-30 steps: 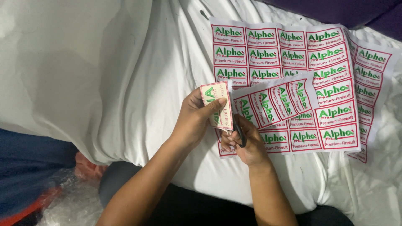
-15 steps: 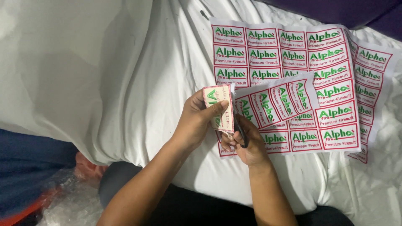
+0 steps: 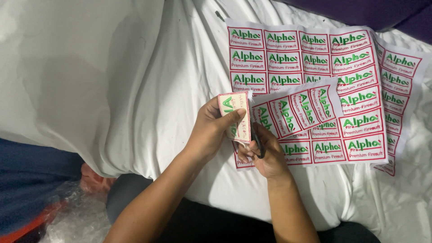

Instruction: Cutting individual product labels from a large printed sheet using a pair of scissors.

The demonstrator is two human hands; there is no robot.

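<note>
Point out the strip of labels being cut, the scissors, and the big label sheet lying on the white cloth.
strip of labels (image 3: 292, 110), head view, middle of the strip.
scissors (image 3: 258, 143), head view, dark handle inside the right hand's grip.
label sheet (image 3: 355, 67), head view, upper right part of the sheet.

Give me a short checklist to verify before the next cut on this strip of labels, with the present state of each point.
1. Left hand pinches the end label firmly: ok.
2. Right hand holds the scissors: ok, dark handles show.
3. Blades sit on the line between two labels: cannot tell, hidden by the fingers.
4. Strip of labels is lifted off the printed sheet below: ok.
5. Left fingertips are out of the blades' path: cannot tell.
</note>
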